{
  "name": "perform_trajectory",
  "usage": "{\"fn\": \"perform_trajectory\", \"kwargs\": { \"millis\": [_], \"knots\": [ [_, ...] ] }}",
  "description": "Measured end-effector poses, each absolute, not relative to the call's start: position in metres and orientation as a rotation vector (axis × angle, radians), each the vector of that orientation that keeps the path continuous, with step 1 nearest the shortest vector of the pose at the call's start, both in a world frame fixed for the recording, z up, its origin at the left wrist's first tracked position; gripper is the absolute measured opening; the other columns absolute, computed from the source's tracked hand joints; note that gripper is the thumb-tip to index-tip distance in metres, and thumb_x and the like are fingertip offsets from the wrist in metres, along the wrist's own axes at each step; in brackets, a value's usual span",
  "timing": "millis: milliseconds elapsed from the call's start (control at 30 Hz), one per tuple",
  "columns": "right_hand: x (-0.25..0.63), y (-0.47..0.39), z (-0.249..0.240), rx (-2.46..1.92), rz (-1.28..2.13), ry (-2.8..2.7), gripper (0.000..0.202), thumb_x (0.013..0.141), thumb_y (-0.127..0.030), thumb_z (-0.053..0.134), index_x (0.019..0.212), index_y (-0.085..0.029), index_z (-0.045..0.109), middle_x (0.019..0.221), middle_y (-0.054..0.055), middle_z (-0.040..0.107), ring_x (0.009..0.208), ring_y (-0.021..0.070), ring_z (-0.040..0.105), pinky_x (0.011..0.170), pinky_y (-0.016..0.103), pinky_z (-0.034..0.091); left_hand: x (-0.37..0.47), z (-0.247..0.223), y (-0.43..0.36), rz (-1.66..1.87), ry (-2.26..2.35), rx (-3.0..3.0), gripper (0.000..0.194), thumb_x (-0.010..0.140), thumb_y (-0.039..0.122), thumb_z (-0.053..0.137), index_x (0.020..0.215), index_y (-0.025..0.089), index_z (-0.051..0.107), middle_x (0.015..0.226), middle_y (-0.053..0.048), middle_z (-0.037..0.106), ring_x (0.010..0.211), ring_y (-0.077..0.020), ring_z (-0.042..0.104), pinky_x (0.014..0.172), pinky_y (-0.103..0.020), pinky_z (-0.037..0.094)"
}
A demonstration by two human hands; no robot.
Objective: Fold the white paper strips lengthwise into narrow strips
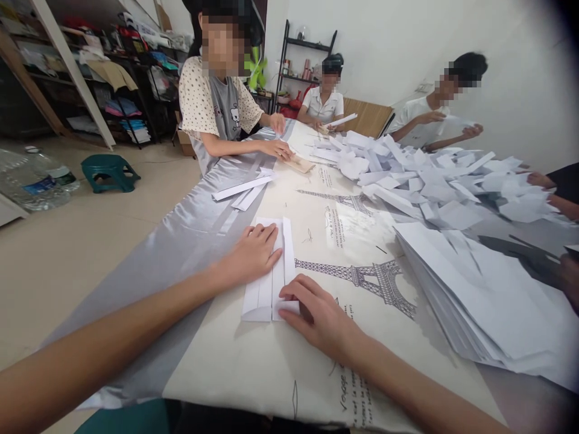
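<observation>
A white sheet of paper (259,296) with several lengthwise creases lies on the printed tablecloth in front of me. My left hand (257,254) rests flat across its far part, fingers together and stretched out, pressing it down. At the near right corner, my right hand (319,310) has thumb and fingers closed on a raised flap of the same sheet. The sheet's right edge stands up slightly along a fold. Beyond my left hand, folded paper strips (244,190) lie loosely on the silvery cloth border.
To the right is a stack of white sheets (479,295); behind it spreads a large heap of folded paper pieces (434,172). Several people sit around the table, one person (226,114) handling a tan piece (301,164). A green stool (110,172) stands on the floor at left.
</observation>
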State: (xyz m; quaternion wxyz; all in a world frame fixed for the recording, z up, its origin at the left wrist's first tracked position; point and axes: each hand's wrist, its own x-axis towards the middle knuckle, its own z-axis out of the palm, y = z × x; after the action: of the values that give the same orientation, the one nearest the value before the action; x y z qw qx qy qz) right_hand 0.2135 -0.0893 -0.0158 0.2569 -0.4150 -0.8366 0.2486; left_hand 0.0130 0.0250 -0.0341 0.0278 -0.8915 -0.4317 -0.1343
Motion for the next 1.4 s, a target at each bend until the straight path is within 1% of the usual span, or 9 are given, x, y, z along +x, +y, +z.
{"fn": "perform_trajectory", "kwargs": {
  "millis": [133,333,467,500,567,667,800,1067,1400],
  "knots": [
    [0.214,-0.088,-0.015,-1.173,0.780,-2.246,0.010,0.095,-0.022,0.059,0.105,-0.023,0.058,0.105,0.003,0.057,0.062,0.0095,0.049,0.068,0.031,0.051,0.013,-0.031,0.022,-0.404,-1.337,-2.748,0.056,0.106,0.041,0.023,0.149,0.011,0.040,0.153,-0.018,0.046,0.132,-0.0346,0.046,0.110,-0.050,0.032],
    [0.213,-0.086,-0.014,-1.180,0.864,-2.168,0.013,0.090,-0.016,0.062,0.100,-0.023,0.057,0.100,0.001,0.055,0.066,0.0098,0.052,0.069,0.029,0.050,0.021,-0.020,0.015,-0.355,-1.263,-2.654,0.040,0.105,0.030,0.033,0.131,0.010,0.055,0.151,-0.019,0.046,0.135,-0.0354,0.044,0.107,-0.050,0.037],
    [0.213,-0.087,-0.015,-1.213,0.870,-2.144,0.016,0.089,-0.016,0.063,0.100,-0.023,0.055,0.098,0.000,0.054,0.067,0.0104,0.052,0.070,0.030,0.049,0.017,-0.006,0.011,-0.491,-1.097,-2.792,0.033,0.103,0.020,0.035,0.122,0.014,0.062,0.137,-0.017,0.058,0.133,-0.0314,0.048,0.109,-0.048,0.038],
    [0.212,-0.087,-0.015,-1.220,0.875,-2.135,0.017,0.088,-0.017,0.064,0.100,-0.023,0.054,0.098,-0.001,0.055,0.068,0.0108,0.052,0.070,0.030,0.048,0.013,-0.001,0.011,-0.533,-1.049,-2.898,0.032,0.104,0.024,0.037,0.123,0.016,0.062,0.131,-0.014,0.062,0.127,-0.0286,0.053,0.107,-0.045,0.041],
    [0.212,-0.087,-0.014,-1.228,0.883,-2.117,0.019,0.087,-0.017,0.064,0.101,-0.023,0.052,0.097,-0.001,0.055,0.069,0.0117,0.052,0.069,0.030,0.048,0.003,0.009,0.009,-0.440,-0.914,-3.194,0.040,0.104,0.037,0.044,0.140,0.020,0.051,0.142,-0.011,0.057,0.131,-0.0240,0.053,0.111,-0.039,0.042],
    [0.212,-0.087,-0.013,-1.226,0.893,-2.106,0.021,0.085,-0.017,0.065,0.099,-0.024,0.050,0.096,-0.001,0.057,0.070,0.0125,0.052,0.068,0.029,0.047,-0.009,0.020,0.008,-0.150,-0.819,-3.404,0.068,0.098,0.054,0.055,0.155,0.023,0.035,0.160,-0.008,0.040,0.147,-0.0258,0.036,0.118,-0.039,0.035],
    [0.212,-0.087,-0.013,-1.232,0.903,-2.098,0.017,0.088,-0.022,0.064,0.098,-0.024,0.051,0.095,0.000,0.057,0.067,0.0121,0.050,0.065,0.029,0.046,-0.012,0.022,0.007,-0.044,-0.904,-3.388,0.087,0.088,0.069,0.062,0.158,0.026,0.033,0.165,-0.007,0.031,0.156,-0.0325,0.014,0.123,-0.048,0.024],
    [0.213,-0.087,-0.015,-1.263,0.874,-2.099,0.021,0.087,-0.025,0.070,0.096,-0.025,0.051,0.094,-0.001,0.059,0.074,0.0143,0.051,0.067,0.030,0.044,-0.005,0.017,0.004,0.018,-0.813,-3.424,0.090,0.087,0.070,0.061,0.157,0.020,0.033,0.165,-0.015,0.029,0.153,-0.0334,0.023,0.125,-0.049,0.014],
    [0.218,-0.090,-0.012,-1.241,0.812,-2.104,0.015,0.089,-0.024,0.066,0.098,-0.023,0.054,0.095,0.000,0.060,0.074,0.0137,0.050,0.067,0.029,0.044,-0.006,0.009,0.004,-0.092,-0.729,-3.353,0.087,0.088,0.073,0.057,0.154,0.019,0.038,0.160,-0.017,0.037,0.149,-0.0339,0.033,0.123,-0.050,0.017]
  ]
}}
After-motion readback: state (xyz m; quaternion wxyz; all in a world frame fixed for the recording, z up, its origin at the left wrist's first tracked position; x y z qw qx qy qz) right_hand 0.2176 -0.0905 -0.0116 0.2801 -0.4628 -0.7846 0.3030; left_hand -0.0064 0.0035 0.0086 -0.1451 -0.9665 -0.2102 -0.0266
